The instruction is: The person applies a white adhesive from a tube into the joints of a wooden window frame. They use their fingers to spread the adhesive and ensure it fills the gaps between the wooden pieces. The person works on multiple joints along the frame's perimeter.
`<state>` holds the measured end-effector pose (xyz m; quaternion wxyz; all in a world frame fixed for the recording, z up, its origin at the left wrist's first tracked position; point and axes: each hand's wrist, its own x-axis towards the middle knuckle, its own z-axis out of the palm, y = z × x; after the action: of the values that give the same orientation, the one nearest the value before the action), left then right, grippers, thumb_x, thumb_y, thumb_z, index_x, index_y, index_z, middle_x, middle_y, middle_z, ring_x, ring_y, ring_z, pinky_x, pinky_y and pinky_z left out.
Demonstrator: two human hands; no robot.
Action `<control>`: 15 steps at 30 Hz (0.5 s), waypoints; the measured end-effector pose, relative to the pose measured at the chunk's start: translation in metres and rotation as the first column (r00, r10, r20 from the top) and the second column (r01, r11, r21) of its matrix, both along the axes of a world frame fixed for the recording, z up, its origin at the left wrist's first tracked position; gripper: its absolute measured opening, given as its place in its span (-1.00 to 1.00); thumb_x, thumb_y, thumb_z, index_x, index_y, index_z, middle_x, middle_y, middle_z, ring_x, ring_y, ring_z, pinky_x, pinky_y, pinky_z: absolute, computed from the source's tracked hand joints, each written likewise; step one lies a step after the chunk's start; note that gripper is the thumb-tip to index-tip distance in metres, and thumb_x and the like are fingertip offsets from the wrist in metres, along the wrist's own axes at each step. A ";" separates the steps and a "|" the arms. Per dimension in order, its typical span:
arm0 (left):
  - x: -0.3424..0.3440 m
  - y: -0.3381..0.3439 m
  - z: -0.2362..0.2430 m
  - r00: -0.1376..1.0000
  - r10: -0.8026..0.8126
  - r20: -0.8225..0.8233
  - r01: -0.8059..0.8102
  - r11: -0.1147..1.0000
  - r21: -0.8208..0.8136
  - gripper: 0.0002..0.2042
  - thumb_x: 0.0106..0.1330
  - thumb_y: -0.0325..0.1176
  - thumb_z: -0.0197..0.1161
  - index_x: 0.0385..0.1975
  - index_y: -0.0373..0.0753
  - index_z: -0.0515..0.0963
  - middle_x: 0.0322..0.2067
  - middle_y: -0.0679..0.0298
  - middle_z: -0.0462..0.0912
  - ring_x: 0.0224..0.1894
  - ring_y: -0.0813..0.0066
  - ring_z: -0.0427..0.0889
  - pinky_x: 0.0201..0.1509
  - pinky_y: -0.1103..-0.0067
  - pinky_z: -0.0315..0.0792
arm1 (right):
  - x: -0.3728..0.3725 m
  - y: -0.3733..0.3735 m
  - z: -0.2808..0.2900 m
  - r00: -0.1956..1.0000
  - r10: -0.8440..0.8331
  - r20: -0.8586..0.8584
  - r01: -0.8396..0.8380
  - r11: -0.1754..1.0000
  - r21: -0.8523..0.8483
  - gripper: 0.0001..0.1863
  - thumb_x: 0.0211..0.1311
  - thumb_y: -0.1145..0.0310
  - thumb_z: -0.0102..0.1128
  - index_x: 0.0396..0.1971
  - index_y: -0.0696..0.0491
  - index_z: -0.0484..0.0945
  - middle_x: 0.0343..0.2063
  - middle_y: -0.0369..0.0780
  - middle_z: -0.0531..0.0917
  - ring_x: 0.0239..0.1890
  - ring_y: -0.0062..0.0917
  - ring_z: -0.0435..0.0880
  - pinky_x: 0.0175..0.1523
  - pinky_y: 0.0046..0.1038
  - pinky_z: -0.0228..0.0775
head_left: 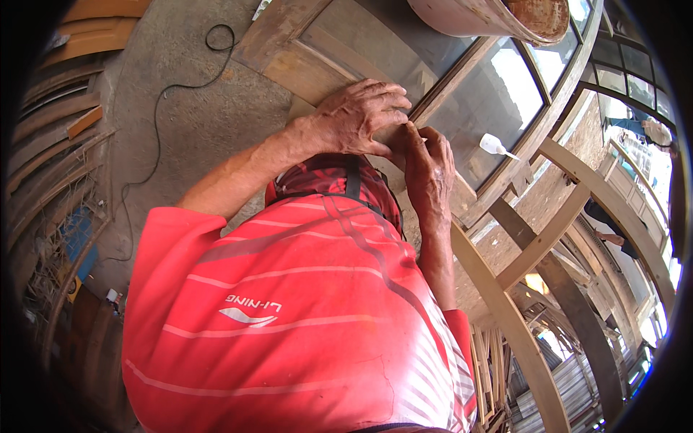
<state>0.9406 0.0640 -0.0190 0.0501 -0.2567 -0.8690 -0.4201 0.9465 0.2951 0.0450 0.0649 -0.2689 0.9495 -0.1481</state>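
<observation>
My left hand [359, 115] is closed at the near edge of a wooden frame with glass panes [317, 45], its fingers curled and its thumb reaching down toward the other hand. Close beside it, my right hand [431, 172] has bent fingers and thumb pinched together. Between the two hands shows a small brownish flat piece [393, 137], mostly covered by fingers; its kind cannot be made out. To the right of my right hand, a small white squeeze bottle [492, 143] with a thin nozzle lies on the glass.
A pale bucket [462, 16], brown inside, stands on the frame's far side. A black cable [158, 119] winds across the floor at left, near stacked wood [65, 123]. Joined wooden bars [505, 310] stand at right. Another person [635, 128] is at the far right.
</observation>
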 end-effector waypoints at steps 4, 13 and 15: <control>0.000 0.002 -0.005 1.000 -0.001 -0.026 0.001 1.000 0.007 -0.36 0.05 0.03 0.70 0.15 -0.05 0.71 0.33 0.27 0.61 0.48 0.15 0.49 0.54 0.15 0.41 | 0.007 0.005 -0.003 1.000 0.000 -0.023 0.000 1.000 0.005 -0.42 0.31 0.46 0.32 0.37 -0.07 0.60 0.13 -0.16 0.64 0.08 -0.16 0.65 0.18 -0.13 0.49; -0.003 0.000 0.008 0.998 -0.051 -0.040 0.047 0.996 -0.077 -0.39 0.16 0.10 0.62 0.16 -0.09 0.73 0.31 0.18 0.61 0.49 0.11 0.47 0.56 0.18 0.40 | 0.020 0.001 -0.008 0.998 -0.060 -0.008 0.061 0.996 0.058 -0.30 0.34 0.33 0.45 0.47 -0.05 0.48 0.28 -0.15 0.55 0.17 -0.12 0.56 0.26 -0.05 0.38; -0.002 0.002 0.001 0.997 -0.006 -0.075 0.007 1.000 0.013 -0.44 0.17 -0.01 0.64 0.14 -0.10 0.71 0.30 0.20 0.62 0.46 0.12 0.51 0.50 0.17 0.46 | 0.021 0.007 -0.015 0.998 -0.038 -0.046 0.039 0.999 0.016 -0.28 0.33 0.34 0.45 0.49 -0.06 0.46 0.30 -0.14 0.54 0.19 -0.11 0.55 0.28 -0.05 0.37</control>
<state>0.9383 0.0664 -0.0184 0.0828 -0.2747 -0.8628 -0.4163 0.9680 0.3017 0.0303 0.0426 -0.2534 0.9569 -0.1350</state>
